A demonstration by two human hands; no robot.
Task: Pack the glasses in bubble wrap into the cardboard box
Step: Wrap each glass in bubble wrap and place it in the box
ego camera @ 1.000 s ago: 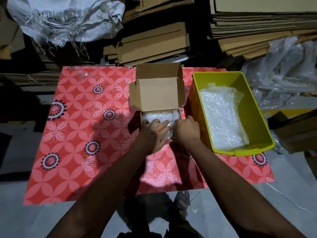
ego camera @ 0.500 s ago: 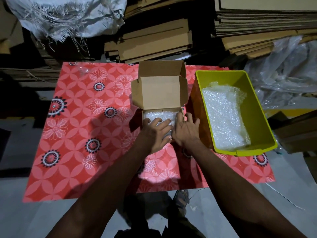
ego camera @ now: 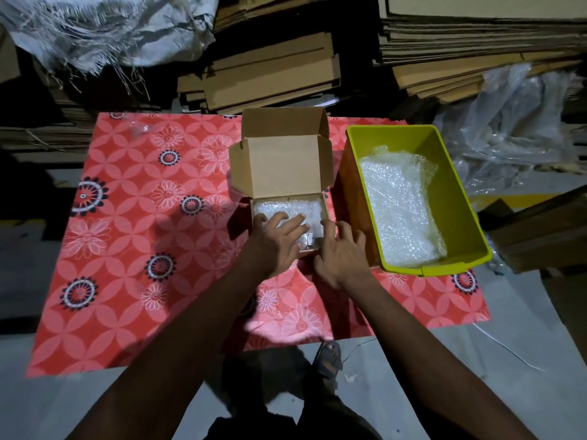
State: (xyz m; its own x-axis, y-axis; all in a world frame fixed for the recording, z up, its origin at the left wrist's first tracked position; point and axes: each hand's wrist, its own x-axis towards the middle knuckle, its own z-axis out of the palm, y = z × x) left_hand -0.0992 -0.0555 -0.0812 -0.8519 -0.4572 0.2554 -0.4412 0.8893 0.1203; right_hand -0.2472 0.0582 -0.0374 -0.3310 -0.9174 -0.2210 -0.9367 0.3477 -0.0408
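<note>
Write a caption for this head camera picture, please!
Two hands press bubble-wrapped glasses into a cardboard box beside a green bin.

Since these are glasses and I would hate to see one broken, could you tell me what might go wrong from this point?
1. The left hand presses spread fingers on the bubble-wrapped glasses in the cardboard box; too much force might crack one.
2. A bit of bare glass seems to show near the box's front wall, so padding there may be thin.
3. The lid stands open right beside the yellow bin; the right hand could knock the bin when closing it.
</note>
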